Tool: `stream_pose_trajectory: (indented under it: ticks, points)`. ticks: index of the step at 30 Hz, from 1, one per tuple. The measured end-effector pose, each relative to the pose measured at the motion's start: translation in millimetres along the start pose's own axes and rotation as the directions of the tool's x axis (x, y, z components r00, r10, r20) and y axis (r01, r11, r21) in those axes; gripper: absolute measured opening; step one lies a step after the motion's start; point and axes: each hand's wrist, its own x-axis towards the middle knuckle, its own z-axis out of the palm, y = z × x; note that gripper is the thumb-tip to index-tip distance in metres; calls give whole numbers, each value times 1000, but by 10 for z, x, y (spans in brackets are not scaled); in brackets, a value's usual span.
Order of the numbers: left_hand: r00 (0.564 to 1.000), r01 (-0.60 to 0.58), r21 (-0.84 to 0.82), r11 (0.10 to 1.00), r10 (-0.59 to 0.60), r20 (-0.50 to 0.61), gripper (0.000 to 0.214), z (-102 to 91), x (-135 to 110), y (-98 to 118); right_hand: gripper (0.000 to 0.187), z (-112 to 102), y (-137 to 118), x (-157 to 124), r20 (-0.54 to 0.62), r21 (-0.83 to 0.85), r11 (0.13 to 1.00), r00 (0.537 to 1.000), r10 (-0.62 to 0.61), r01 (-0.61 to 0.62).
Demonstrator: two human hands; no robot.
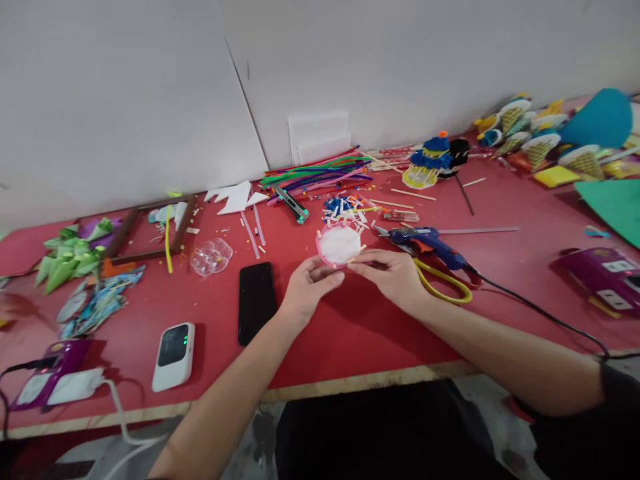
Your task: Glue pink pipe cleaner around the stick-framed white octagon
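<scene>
Between both hands, just above the red table, is a small round white disc [341, 245] with a pink rim and short pale sticks set around its edge. My left hand [311, 285] pinches its lower left edge between thumb and fingers. At the lower right edge, my right hand [389, 275] grips the same disc with thumb and fingertips. A blue hot glue gun [425, 241] with a clear glue stick in it lies just beyond my right hand. Yellow-handled scissors [445, 285] rest partly behind my right wrist. Short cut pieces [345, 208] in blue, white and orange are heaped behind the disc.
A black phone [257, 301] and a white device [173, 357] lie at the left. Pipe cleaners [320, 170] and a box cutter [291, 202] are at the back. A blue tasselled craft piece [431, 160] stands back right. The glue gun's cord [540, 313] runs rightward past a purple socket strip [600, 280].
</scene>
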Motion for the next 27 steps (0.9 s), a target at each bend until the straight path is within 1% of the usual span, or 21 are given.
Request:
stream_pose_trajectory:
  ticks: [3,7,9,12,15,18,23,27]
  points:
    - [1000,-22,18,1000,22,-10,41,28,-23,87,22,5,-26,46,30,10,1000,1000,-2,1]
    - [995,-89,22,996,90,-43,41,77,12,162,19,36,-121,168,60,56,998,998,6,-9]
    - [990,-126,18,992,126,-60,42,91,57,145,19,75,-140,218,54,87,996,998,30,-34]
    - [983,-161,-4,987,160,-91,43,84,117,69,21,147,-103,233,37,102,993,998,48,-52]
    - [985,-151,-36,988,147,-93,40,62,130,-9,22,184,-40,188,23,94,994,998,50,-52]
    - [988,-132,-65,989,126,-88,39,50,92,-51,20,175,-29,127,26,95,994,999,42,-44]
    - [990,-106,-69,992,98,-102,39,63,14,-77,13,145,-83,66,59,114,993,998,12,-19]
    - [991,-92,-69,993,85,-100,36,77,-11,-66,10,125,-78,67,67,124,992,997,-24,15]
